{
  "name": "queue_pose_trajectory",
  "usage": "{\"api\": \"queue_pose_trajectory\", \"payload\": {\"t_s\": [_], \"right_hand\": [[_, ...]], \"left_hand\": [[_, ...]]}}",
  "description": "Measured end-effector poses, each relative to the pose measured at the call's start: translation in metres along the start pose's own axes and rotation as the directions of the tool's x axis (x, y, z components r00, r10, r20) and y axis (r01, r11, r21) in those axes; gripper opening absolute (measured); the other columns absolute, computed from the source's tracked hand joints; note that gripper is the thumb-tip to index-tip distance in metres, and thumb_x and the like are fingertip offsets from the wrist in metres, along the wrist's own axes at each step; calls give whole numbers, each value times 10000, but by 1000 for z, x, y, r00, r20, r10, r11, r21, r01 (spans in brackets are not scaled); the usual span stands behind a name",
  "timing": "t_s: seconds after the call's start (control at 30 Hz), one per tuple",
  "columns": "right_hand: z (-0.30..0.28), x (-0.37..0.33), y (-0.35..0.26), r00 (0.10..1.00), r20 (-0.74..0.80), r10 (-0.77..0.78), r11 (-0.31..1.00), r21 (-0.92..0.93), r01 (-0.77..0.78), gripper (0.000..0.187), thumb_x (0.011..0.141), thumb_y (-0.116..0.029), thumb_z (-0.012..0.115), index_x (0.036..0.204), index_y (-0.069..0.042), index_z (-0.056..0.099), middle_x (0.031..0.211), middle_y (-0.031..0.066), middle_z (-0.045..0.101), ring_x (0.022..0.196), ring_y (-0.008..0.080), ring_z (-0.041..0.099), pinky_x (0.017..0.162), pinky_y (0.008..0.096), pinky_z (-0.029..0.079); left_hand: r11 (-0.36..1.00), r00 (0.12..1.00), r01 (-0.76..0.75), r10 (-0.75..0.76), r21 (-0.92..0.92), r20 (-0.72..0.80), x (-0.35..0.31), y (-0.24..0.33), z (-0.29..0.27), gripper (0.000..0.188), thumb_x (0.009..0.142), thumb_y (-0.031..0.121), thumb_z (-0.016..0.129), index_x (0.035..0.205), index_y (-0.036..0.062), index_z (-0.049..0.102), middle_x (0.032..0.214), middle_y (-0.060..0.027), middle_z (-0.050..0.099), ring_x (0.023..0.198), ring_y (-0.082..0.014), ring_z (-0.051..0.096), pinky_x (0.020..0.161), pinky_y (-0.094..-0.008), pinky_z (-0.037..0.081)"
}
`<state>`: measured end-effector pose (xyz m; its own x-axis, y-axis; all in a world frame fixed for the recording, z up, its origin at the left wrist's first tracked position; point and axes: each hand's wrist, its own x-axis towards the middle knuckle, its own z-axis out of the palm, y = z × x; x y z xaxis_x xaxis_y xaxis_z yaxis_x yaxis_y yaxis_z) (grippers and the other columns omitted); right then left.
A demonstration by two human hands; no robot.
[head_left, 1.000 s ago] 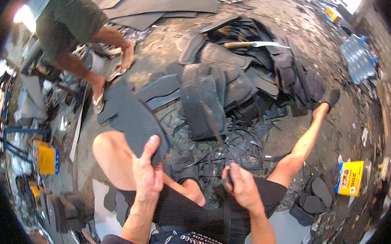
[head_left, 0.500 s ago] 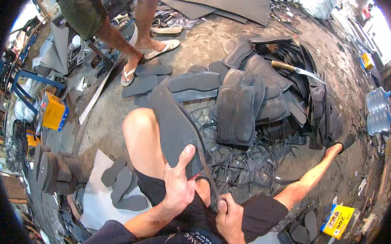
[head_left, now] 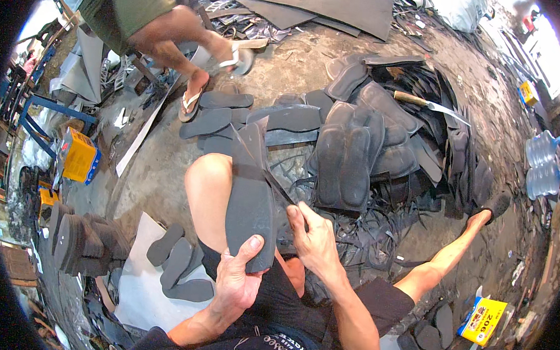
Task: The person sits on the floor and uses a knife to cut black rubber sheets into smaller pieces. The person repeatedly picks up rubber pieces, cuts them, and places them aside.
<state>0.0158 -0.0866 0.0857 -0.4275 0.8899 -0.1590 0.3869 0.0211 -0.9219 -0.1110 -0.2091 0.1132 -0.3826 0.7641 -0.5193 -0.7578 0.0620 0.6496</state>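
Observation:
My left hand (head_left: 239, 275) grips the near end of a dark grey shoe sole (head_left: 248, 202), thumb on top. The sole lies lengthwise over my raised knee, its far end pointing away from me. Along its right side runs a thin dark strip (head_left: 282, 189), joined near the far end. My right hand (head_left: 314, 239) is closed on the strip's loose end, just right of the sole. Beyond are several flat soles (head_left: 208, 122) on the ground. Right of them lies a heap of moulded black sole pieces (head_left: 343, 159), with cut strips (head_left: 378, 234) scattered in front.
A knife with a wooden handle (head_left: 410, 98) rests on the heap. Another person's legs (head_left: 188, 56) are at the far left. Stacked soles (head_left: 86, 244) stand left, near a pale sheet (head_left: 136, 288). Yellow boxes (head_left: 80, 156) and clear water bottles (head_left: 542, 162) sit at the sides.
My right hand has moved up and away from me, drawing the strip out beside the sole. The sole has turned more upright in view. The other person's foot has lifted.

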Motion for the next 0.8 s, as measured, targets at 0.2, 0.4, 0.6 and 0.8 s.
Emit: {"api": "queue_pose_trajectory", "payload": {"t_s": [0.2,0.4,0.6,0.8], "right_hand": [[8,92,38,994,-105,16,992,126,-3,664,1145,-614,417,984,-7,635,687,141,577,595,284,540,574,395,433],[-29,3,19,972,232,16,761,628,-163,590,1059,-548,677,1299,-10,640,945,13,659,836,96,606,709,267,480],[-61,-117,24,955,158,249,903,319,-288,586,959,-324,858,1365,48,657,1201,136,764,1152,187,679,1054,361,520],[-52,-170,46,976,-46,213,975,79,-209,498,1115,-483,562,1179,-4,679,774,203,688,716,335,743,658,445,551]], "left_hand": [[995,990,103,-102,-4,98,-13,-4,6,363,1011,224,770,1301,70,615,1055,-24,689,901,-164,676,728,-348,556],[959,983,39,-86,280,159,-7,-23,1,380,1008,214,777,1316,36,643,1174,-38,700,1015,-177,685,899,-373,576],[959,974,-62,-2,275,226,44,-29,16,384,1122,377,640,1364,80,624,1255,-2,668,1098,-107,626,944,-316,532],[941,963,105,-177,322,201,62,-30,49,347,1130,376,642,1268,73,737,1108,29,757,960,-69,663,891,-266,541]]}}
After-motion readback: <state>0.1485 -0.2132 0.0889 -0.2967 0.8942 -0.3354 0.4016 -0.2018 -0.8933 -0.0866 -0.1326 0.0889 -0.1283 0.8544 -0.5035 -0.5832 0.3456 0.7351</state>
